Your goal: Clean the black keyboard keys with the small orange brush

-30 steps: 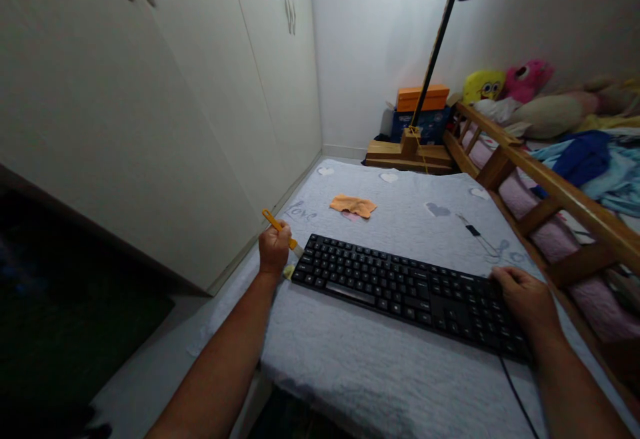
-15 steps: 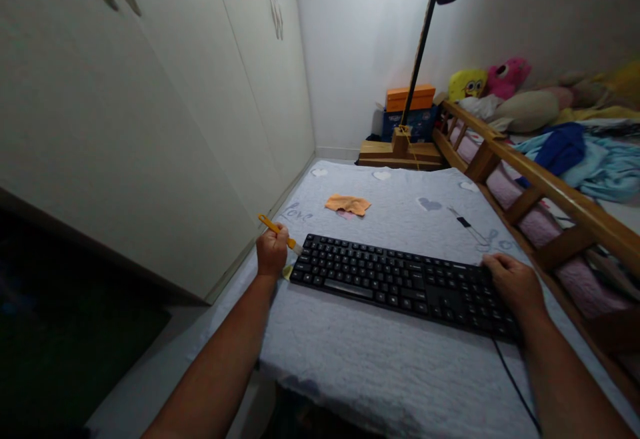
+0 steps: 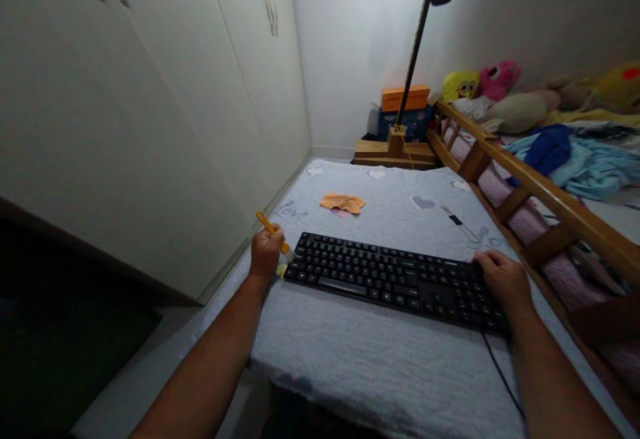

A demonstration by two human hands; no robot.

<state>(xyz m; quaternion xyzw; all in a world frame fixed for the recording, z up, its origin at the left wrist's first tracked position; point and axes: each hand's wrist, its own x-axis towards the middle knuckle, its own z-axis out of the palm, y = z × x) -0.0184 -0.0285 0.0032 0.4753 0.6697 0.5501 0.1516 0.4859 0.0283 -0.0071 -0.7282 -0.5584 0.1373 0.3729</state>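
Observation:
A black keyboard [image 3: 370, 272] lies at a slant across the cloth-covered table [image 3: 350, 352]. My left hand [image 3: 266, 250] is closed around a small brush [image 3: 269, 224] with a yellow handle; its pale bristles are at the keyboard's left edge. My right hand [image 3: 504, 280] grips the keyboard's right end, thumb and fingers at its upper right corner, with part of the number keys hidden beneath. Beyond the keyboard lie an orange cloth [image 3: 343, 203] and a thin wire tool with a black middle [image 3: 456, 220].
A white wardrobe [image 3: 210, 125] stands along the left side. On the right runs a wooden bed rail [image 3: 535, 172] with bedding and plush toys behind it. At the far end are a pole on a wooden base [image 3: 395, 149] and an orange box [image 3: 405, 97]. The keyboard's cable [image 3: 503, 372] trails toward me.
The brush has shifted slightly down along the keyboard's left edge. The whole view has moved a little, so everything sits slightly further left. My right hand keeps its hold.

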